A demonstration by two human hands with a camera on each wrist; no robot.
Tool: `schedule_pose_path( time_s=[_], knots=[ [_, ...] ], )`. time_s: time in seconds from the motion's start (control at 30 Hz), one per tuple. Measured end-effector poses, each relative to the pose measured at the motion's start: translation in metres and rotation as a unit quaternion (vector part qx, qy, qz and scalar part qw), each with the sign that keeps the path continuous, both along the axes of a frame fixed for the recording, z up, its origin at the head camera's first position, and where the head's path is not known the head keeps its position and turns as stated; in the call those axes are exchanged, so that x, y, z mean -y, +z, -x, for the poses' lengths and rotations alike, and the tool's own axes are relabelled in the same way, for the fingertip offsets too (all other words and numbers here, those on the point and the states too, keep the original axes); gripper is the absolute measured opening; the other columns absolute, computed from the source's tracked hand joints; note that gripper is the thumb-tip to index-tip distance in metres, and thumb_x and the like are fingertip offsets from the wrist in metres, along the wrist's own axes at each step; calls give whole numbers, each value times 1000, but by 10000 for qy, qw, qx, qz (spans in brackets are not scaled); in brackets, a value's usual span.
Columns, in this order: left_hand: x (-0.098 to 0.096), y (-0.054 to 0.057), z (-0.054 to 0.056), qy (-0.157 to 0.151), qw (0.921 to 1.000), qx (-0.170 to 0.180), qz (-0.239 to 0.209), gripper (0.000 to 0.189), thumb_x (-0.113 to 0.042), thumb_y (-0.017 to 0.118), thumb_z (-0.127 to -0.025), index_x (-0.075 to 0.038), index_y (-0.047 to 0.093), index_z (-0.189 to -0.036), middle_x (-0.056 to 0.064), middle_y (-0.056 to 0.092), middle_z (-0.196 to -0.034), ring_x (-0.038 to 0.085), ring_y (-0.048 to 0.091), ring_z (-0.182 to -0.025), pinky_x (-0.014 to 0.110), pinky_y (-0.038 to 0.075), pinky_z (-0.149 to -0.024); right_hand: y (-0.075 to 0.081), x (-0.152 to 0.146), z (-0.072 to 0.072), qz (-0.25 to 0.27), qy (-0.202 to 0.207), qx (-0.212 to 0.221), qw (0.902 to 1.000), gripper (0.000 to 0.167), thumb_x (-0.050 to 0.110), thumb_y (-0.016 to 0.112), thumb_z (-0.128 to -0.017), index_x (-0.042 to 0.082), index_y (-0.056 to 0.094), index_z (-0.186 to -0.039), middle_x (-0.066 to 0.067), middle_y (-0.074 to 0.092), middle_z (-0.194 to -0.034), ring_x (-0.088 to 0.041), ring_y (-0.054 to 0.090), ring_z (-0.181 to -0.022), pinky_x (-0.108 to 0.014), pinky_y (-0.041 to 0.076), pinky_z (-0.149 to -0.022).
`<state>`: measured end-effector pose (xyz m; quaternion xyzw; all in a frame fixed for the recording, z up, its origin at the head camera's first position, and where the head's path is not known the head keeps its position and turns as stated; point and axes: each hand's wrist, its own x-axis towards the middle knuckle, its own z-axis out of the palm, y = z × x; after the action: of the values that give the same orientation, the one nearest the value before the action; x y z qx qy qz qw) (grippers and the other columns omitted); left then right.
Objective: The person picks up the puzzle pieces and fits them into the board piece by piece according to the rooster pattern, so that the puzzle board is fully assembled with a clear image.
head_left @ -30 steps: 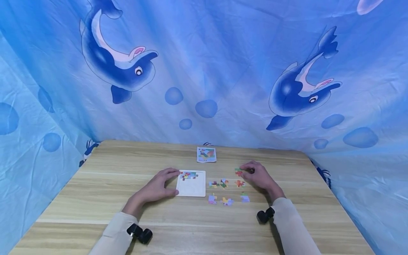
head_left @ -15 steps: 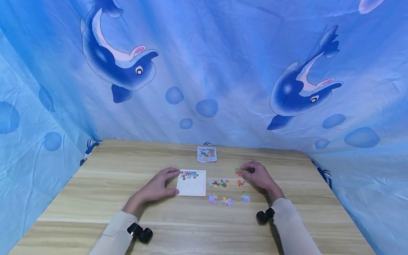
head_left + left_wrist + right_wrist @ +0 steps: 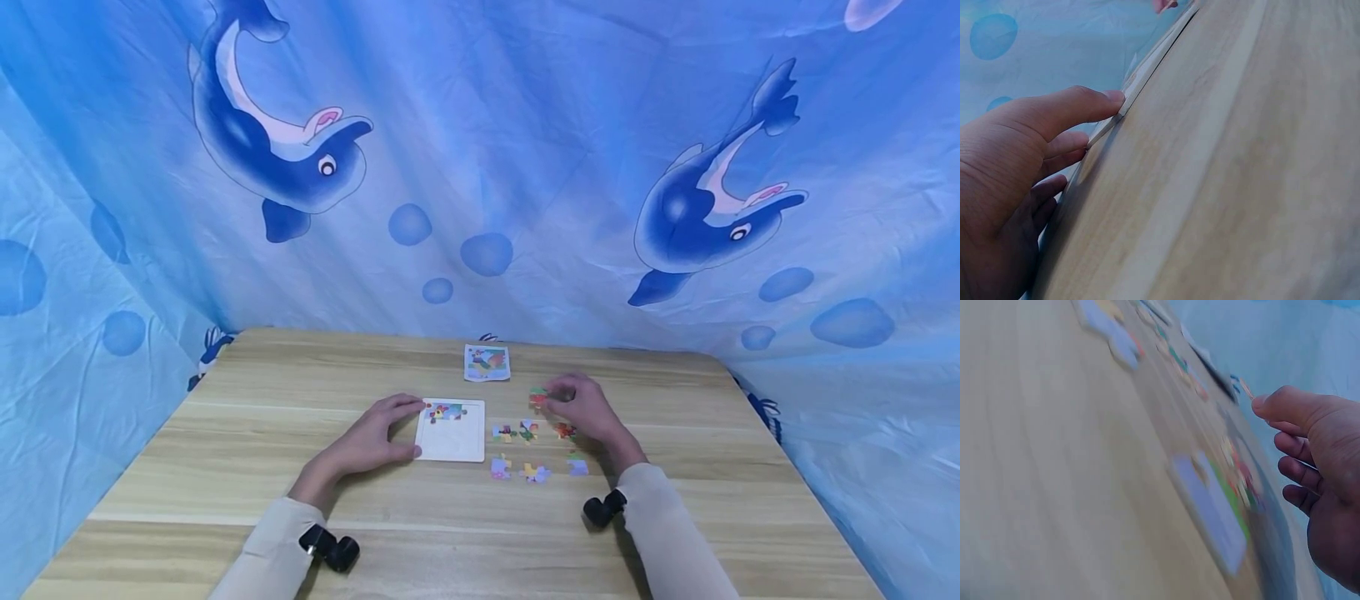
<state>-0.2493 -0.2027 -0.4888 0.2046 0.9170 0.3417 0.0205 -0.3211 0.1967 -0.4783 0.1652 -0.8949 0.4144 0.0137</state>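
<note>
My left hand (image 3: 367, 437) holds the left side of a white puzzle tray (image 3: 461, 443), fingers at its far corner and thumb at its near corner. In the left wrist view, the thumb presses the edge of the tray (image 3: 1147, 74). A joined strip of puzzle pieces (image 3: 447, 412) lies along the tray's top left. My right hand (image 3: 588, 410) pinches a red and green puzzle piece (image 3: 537, 399) between thumb and fingers. From the right wrist, that piece (image 3: 1246, 389) shows edge-on at the thumb tip, raised off the table.
Several loose pieces lie right of the tray, among them an orange one (image 3: 566, 431), a yellow and lilac one (image 3: 535, 473) and a lilac and green one (image 3: 577, 467). A picture card (image 3: 487, 363) lies behind the tray on the wooden table (image 3: 450, 533). A blue dolphin curtain (image 3: 480, 167) hangs behind.
My right hand has picked up the red and green puzzle piece and moved it left, toward the tray. The left hand and the tray stay where they were.
</note>
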Motion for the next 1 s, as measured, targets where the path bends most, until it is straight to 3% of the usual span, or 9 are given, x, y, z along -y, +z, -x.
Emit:
schedule_pose_path(
  time_s=[0.6, 1.0],
  knots=[
    [1, 3, 0, -12, 10000, -10, -33, 74, -34, 80, -86, -12, 54, -151, 16, 45, -159, 44, 37, -149, 67, 32, -119, 2, 72, -4, 153, 383, 87, 9991, 28, 24, 80, -89, 15, 78, -116, -8, 65, -130, -30, 59, -124, -50, 52, -104],
    [1, 1, -1, -33, 10000, 2, -65, 73, -35, 80, -86, -13, 54, -151, 16, 45, -159, 44, 37, -149, 68, 32, -119, -7, 101, -9, 177, 1005, 106, 9947, 24, 19, 74, -92, 10, 76, -115, -3, 63, -113, -15, 58, -94, -30, 52, -83]
  ],
)
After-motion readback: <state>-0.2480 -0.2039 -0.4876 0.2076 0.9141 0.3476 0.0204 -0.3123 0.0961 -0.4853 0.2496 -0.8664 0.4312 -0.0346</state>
